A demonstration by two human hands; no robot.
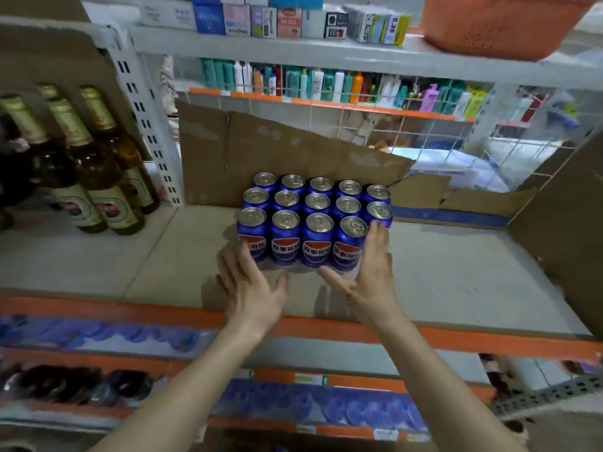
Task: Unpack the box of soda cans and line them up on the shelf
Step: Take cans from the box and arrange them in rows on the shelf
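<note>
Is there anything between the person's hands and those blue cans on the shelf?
Nothing visible. The left hand and right hand, fingers straight, flank the front row of the blue cans on the shelf, with no object between.

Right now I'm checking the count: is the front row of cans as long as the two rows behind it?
No: the front row shows four cans, while each of the two rows behind it shows five.
</note>
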